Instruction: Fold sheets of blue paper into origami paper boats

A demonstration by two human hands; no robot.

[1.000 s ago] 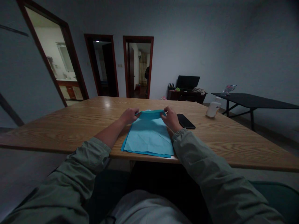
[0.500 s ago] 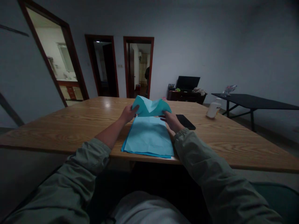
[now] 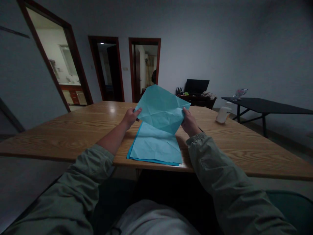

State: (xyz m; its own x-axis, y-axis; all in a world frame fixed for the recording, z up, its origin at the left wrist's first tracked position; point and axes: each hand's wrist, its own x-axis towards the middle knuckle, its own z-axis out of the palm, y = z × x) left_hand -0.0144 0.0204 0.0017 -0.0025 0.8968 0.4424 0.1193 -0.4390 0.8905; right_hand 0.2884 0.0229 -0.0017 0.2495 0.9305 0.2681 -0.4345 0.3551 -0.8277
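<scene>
Left hand [image 3: 131, 117], right hand [image 3: 189, 122]: pinching creased sheet [image 3: 161, 110] | paper stack [image 3: 156, 147] below hands | I should tension evenly, lightly

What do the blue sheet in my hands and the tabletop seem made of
Blue sheet: probably paper, matte, judging by its crease lines and straight edges. Tabletop: wood or wood-look laminate, slightly glossy; grain lines show and light glints off it.

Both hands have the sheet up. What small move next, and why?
Perhaps ease the left hand and right hand slightly apart to smooth the sheet: it looks creased, and they pinch it near opposite corners.
</scene>
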